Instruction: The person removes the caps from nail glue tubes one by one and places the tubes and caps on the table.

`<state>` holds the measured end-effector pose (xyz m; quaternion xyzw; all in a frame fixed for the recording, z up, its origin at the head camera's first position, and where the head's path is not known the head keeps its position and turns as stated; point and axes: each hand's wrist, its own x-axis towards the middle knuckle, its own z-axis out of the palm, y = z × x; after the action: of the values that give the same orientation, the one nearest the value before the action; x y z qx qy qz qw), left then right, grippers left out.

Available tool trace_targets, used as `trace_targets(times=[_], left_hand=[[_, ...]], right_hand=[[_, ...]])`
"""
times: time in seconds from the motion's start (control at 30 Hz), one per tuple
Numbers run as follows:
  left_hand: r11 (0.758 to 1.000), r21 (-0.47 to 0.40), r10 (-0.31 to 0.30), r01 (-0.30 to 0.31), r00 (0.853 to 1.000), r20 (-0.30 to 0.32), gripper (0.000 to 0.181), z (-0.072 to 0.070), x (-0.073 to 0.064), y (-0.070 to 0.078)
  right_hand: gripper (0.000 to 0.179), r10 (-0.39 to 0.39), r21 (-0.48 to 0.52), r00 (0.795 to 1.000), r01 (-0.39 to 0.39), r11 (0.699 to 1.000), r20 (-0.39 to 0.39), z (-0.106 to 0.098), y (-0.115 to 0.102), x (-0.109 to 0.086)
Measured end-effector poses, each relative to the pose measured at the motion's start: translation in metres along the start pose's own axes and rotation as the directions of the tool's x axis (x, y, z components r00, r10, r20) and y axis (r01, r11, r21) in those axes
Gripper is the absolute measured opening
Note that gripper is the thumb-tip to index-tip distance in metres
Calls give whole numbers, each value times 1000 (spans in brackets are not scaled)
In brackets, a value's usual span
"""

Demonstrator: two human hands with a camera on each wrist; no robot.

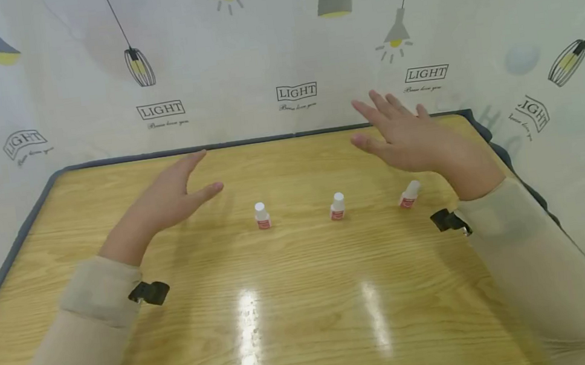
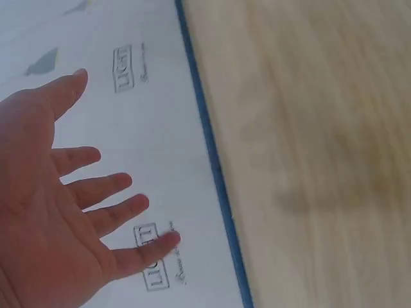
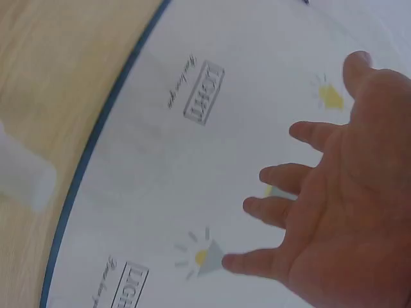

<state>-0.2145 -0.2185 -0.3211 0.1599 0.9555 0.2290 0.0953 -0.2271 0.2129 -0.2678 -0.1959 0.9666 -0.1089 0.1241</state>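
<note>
Three small white bottles with red labels stand in a row on the wooden table: a left bottle point(image 1: 262, 216), a middle bottle point(image 1: 337, 207) and a right bottle point(image 1: 410, 195). My left hand point(image 1: 165, 197) is held above the table to the left of the row, fingers extended and thumb apart, holding nothing. Beyond the right bottle, my right hand point(image 1: 409, 134) is raised with its fingers spread and nothing in it. In the right wrist view, a blurred white bottle cap point(image 3: 29, 176) shows at the left edge. The left wrist view shows the left palm point(image 2: 48, 218) bare.
The wooden table point(image 1: 310, 326) has a dark edge strip point(image 1: 265, 139) along its back and sides. Behind it rises a pale wall covering point(image 1: 234, 62) printed with lamps and the word LIGHT. Black straps point(image 1: 149, 292) hang at both cuffs.
</note>
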Motion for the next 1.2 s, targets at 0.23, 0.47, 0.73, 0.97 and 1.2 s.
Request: trace_targets(times=[0.23, 0.47, 0.73, 0.97, 1.2], left_hand=[[986, -168, 20, -8, 998, 67, 78, 36, -2, 7], [858, -490, -39, 152, 972, 233, 70, 71, 4, 4], [660, -701, -47, 272, 945, 323, 57, 97, 14, -3], [596, -749, -56, 289, 946, 320, 51, 102, 17, 2], [562, -768, -72, 307, 943, 324, 43, 104, 21, 6]], right_hand=[[81, -159, 52, 987, 157, 986, 33, 19, -41, 18], [80, -207, 124, 978, 204, 971, 12, 41, -87, 30], [47, -177, 360, 974, 217, 907, -141, 74, -116, 43], [36, -129, 499, 979, 191, 845, -156, 100, -122, 52], [33, -104, 544, 988, 150, 826, -114, 120, -130, 57]])
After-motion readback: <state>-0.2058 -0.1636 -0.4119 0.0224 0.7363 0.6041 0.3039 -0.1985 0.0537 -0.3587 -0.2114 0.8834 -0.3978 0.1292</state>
